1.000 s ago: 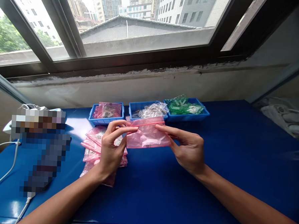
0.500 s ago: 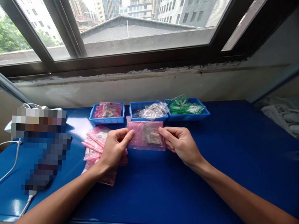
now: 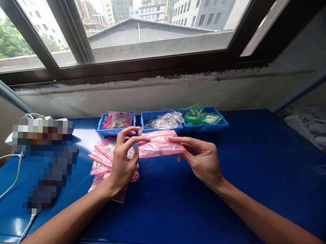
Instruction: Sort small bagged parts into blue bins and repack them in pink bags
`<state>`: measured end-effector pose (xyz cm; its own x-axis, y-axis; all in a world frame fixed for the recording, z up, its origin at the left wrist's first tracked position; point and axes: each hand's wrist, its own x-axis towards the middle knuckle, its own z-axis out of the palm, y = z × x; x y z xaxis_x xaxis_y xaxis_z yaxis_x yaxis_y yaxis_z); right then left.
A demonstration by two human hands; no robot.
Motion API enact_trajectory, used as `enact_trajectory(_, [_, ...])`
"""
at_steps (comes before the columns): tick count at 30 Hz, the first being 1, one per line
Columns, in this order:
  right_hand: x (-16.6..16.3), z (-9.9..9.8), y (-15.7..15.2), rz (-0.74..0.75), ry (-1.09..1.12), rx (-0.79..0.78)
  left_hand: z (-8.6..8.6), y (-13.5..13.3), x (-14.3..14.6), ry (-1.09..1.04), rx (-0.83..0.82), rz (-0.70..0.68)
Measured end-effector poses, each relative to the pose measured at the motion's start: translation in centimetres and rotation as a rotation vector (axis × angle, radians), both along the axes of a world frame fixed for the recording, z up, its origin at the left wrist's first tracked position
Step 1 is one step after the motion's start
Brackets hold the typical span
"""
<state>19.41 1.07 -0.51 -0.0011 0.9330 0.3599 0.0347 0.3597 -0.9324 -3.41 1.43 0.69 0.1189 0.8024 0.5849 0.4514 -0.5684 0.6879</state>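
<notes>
A pink plastic bag [image 3: 159, 146] is held between both hands above the blue table [image 3: 174, 210], tilted nearly flat. My left hand [image 3: 122, 160] pinches its left end with thumb and forefinger. My right hand [image 3: 202, 158] grips its right end, fingers stretched along the top. Under my left hand lies a pile of filled pink bags [image 3: 106, 162] on the table.
Three blue trays stand at the back: one with pink bags [image 3: 116, 121], one with clear bags [image 3: 163, 121], one with green bags [image 3: 203, 118]. A blurred object [image 3: 44, 159] and white cables [image 3: 3, 190] lie at the left. A window sill runs behind.
The pink bag was lowered upright toward the table half a second ago; now both hands have lifted it again and tilted it almost flat.
</notes>
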Motion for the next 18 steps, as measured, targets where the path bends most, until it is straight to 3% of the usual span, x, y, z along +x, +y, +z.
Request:
enact_trajectory(5, [0.0,0.3,0.1,0.113,-0.035,-0.176,0.0,-0.3,0.3,0.041,-0.2,-0.204])
enact_trajectory(7, [0.1,0.1,0.2,0.147,-0.034,-0.248,-0.1,-0.5,0.4,0.038,-0.273,-0.225])
enact_trajectory(12, [0.1,0.1,0.5,0.194,0.055,-0.262,1.7,0.8,-0.6,-0.124,-0.274,-0.141])
enact_trajectory(18, [0.1,0.3,0.4,0.225,0.037,-0.245,5.2,7.3,-6.7,-0.071,-0.242,0.05])
